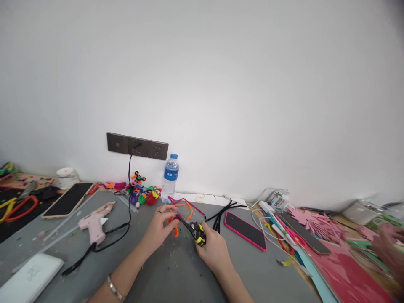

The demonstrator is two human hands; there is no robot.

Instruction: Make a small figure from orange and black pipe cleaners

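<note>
My left hand (pixel 158 230) is closed in a pinch around a small orange pipe-cleaner piece (pixel 176 231), whose end hangs below the fingertips. In my right hand (pixel 215 249) is a pair of black-and-yellow pliers (pixel 197 232), its jaws pointing left to the piece. A bit of magenta shows at the jaw tips; whether they grip it I cannot tell. Just beyond the hands lie a bent orange pipe cleaner (pixel 190 210) and a magenta pipe cleaner (pixel 193 204). Several black pipe cleaners (pixel 218 217) lie right of the pliers.
A pink glue gun (pixel 94 223) lies left, its cord running to the wall socket (pixel 138 146). Behind stand a water bottle (pixel 171 179) and small pipe-cleaner figures (pixel 151 195). A pink-cased phone (pixel 245 230) lies right. Another person's hand (pixel 389 248) is at the far right.
</note>
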